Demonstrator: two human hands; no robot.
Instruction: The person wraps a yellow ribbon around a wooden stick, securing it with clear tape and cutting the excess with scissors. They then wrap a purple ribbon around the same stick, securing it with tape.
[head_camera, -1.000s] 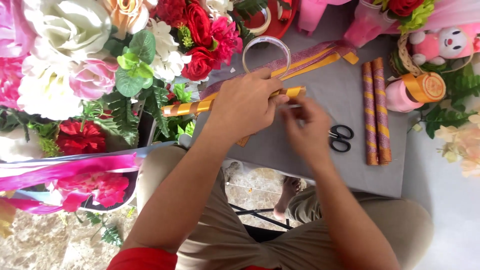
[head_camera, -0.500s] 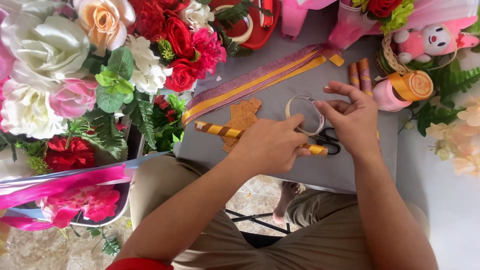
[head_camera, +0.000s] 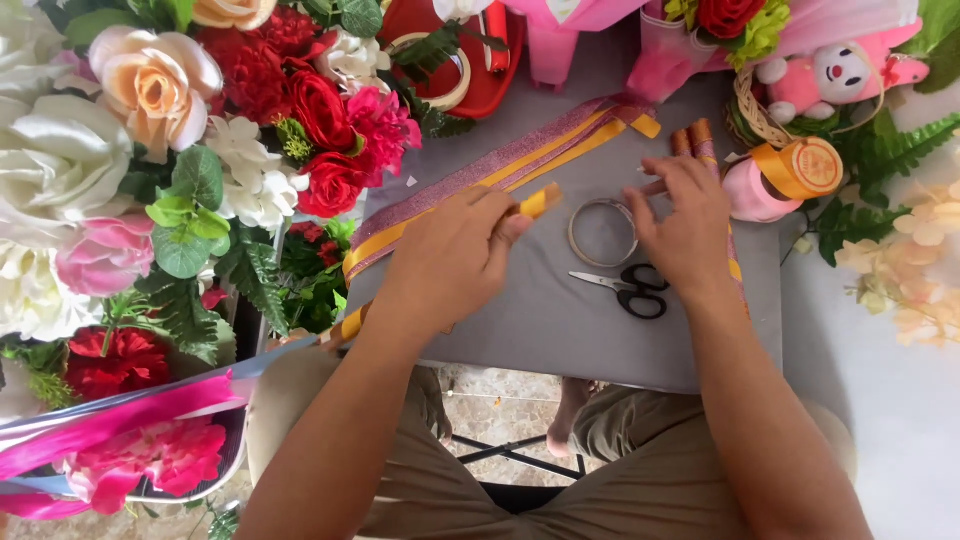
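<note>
We look down on a grey bench (head_camera: 560, 320) crowded at its edges with craft supplies. Our left hand (head_camera: 450, 255) closes its grip around a rolled stick wrapped in gold ribbon (head_camera: 540, 201), holding it slantwise so one end pokes out near the fingertips and the other runs back past the wrist toward the bench edge. Our right hand (head_camera: 685, 225) lies flat and spread, fingers resting on two more wrapped sticks (head_camera: 692, 140), its grip holding nothing; it seems to be steadying or picking among them. Between the hands lie a clear tape ring (head_camera: 602, 232) and black-handled scissors (head_camera: 625, 290), close within reach. Long strips of pink and gold ribbon (head_camera: 500, 175) stretch diagonally behind the left hand. A ribbon spool (head_camera: 790, 172) sits just right of the sticks. Artificial flowers (head_camera: 200, 150) bank up on the left.
</note>
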